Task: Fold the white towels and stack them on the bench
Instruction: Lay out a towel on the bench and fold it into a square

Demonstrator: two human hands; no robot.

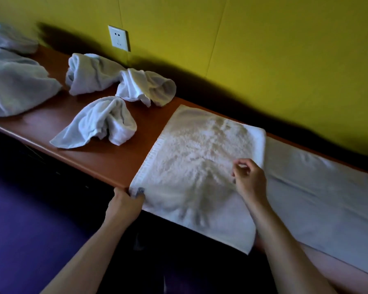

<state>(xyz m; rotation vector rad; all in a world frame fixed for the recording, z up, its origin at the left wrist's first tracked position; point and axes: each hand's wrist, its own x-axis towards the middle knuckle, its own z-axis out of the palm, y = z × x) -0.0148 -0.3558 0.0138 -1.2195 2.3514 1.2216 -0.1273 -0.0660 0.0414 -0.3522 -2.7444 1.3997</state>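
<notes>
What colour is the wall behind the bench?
Yellow-green. The head view shows the wall best, behind the reddish-brown bench.

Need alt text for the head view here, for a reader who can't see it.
A person's left hand pinches the near corner of a folded white towel on a reddish bench, right hand over it. Crumpled towels lie farther left.

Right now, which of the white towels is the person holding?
The flat towel at the near bench edge: the left hand pinches its corner and the right hand rests on it. The other towels lie crumpled and untouched.
</notes>
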